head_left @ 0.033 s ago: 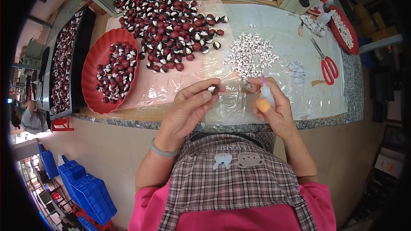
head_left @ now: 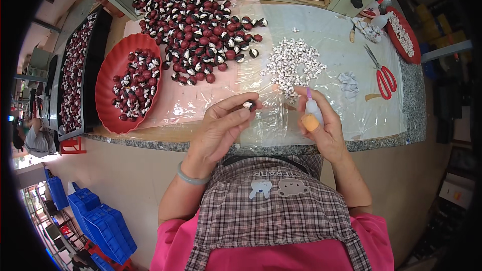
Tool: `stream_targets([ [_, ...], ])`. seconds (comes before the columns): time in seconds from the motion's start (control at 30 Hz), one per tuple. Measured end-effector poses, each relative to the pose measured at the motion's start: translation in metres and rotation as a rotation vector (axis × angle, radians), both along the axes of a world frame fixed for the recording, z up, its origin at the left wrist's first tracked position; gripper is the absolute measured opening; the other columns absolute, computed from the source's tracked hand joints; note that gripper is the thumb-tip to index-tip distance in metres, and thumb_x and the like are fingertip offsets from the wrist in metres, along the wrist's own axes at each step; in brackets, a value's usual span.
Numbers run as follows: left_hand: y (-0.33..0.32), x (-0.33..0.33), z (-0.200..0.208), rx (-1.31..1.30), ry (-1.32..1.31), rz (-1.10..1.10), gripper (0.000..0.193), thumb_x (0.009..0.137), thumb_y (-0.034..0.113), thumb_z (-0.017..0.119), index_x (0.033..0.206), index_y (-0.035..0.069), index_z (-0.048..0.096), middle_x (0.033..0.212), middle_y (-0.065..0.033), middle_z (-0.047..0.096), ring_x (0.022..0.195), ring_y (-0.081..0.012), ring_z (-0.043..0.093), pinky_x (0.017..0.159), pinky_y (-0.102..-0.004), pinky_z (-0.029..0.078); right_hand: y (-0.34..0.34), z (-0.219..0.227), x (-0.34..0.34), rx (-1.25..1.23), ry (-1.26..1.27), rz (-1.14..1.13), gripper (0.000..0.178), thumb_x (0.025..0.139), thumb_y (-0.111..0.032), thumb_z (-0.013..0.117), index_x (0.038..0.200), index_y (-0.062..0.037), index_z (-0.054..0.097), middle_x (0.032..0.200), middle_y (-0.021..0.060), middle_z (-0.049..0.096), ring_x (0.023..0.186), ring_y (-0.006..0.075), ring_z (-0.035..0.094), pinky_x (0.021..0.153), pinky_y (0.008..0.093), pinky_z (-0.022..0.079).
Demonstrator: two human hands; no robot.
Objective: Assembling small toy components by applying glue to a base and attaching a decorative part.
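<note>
small bead (head_left: 248,104) pinched in left hand (head_left: 221,128) fingertips

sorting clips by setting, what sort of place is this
Likely a small workshop for hand assembly: a stone-topped bench under plastic sheet, a heap of dark red and white pieces, a red tray of them, stacked blue crates.

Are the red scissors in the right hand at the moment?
No, the red scissors lie on the plastic sheet, while the right hand holds a small squeeze bottle.
</note>
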State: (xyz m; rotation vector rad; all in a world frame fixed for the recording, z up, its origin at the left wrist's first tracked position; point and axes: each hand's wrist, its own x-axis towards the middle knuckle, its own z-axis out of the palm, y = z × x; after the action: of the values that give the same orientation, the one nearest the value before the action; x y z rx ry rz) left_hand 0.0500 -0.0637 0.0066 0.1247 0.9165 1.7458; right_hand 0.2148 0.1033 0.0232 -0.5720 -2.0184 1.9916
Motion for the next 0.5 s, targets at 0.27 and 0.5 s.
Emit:
stream_targets([
  [0.27,0.0,0.009,0.002,-0.022,0.259,0.005,0.029,0.085,0.002,0.065,0.114,0.0,0.061,0.099,-0.007,0.064,0.082,-0.0087,0.056,0.067,-0.0206,0.044,0.004,0.002,0.001,-0.103,0.148,-0.012,0.032,0.09,-0.012,0.059,0.119,-0.0034,0.049,0.098,0.0051,0.051,0.075,0.0089,0.055,0.053,0.0189,0.042],
  [0.5,-0.001,0.014,0.0,0.033,0.252,0.009,0.028,0.084,0.001,0.065,0.113,0.001,0.062,0.098,-0.0066,0.064,0.081,-0.0095,0.057,0.066,-0.0213,0.045,-0.006,0.01,-0.001,-0.006,0.18,-0.245,0.037,0.087,-0.009,0.064,0.118,0.0007,0.048,0.097,0.0147,0.062,0.06,0.0116,0.059,0.044,0.0192,0.043],
])
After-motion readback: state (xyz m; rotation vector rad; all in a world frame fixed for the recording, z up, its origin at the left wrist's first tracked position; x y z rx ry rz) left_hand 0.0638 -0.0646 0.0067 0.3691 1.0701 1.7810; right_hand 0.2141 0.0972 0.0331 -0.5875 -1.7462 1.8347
